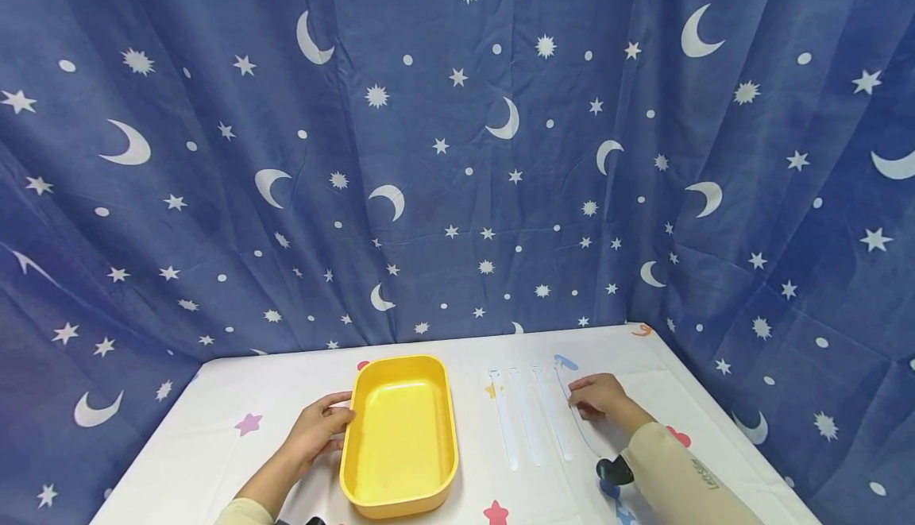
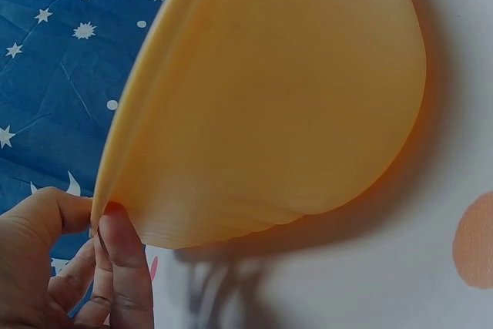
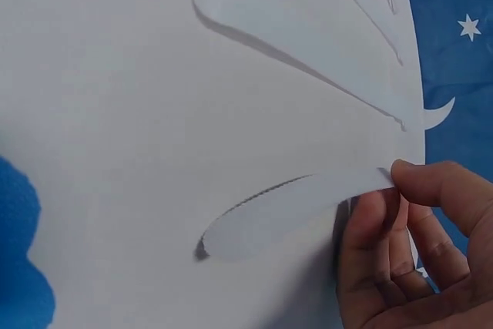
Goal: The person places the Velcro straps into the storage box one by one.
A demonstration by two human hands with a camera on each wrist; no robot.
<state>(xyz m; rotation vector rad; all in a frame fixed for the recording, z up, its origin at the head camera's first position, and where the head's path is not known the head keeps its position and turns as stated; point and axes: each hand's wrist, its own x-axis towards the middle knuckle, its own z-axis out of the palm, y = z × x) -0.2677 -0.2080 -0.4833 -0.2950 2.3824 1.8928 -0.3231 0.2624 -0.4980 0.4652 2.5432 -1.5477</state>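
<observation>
My left hand (image 1: 314,434) pinches the left rim of a yellow rectangular plastic tub (image 1: 402,442); in the left wrist view thumb and fingertips meet at the edge of its wall (image 2: 269,105). The bare bottom of the tub shows from above. On the right, my right hand (image 1: 604,399) pinches a thin white plastic strip (image 3: 269,217) between thumb and fingers, its rounded end toward the body low over the tabletop. To the left of it lie three similar narrow strips, the nearest strip (image 1: 552,414) parallel to a middle strip (image 1: 526,418) and a far-left strip (image 1: 503,422).
A white tablecloth (image 1: 236,382) with coloured shapes covers the table. A blue curtain (image 1: 457,152) with moons and stars hangs along the back and sides, close to the table's edges. A black wrist device (image 1: 615,471) sits at the right sleeve.
</observation>
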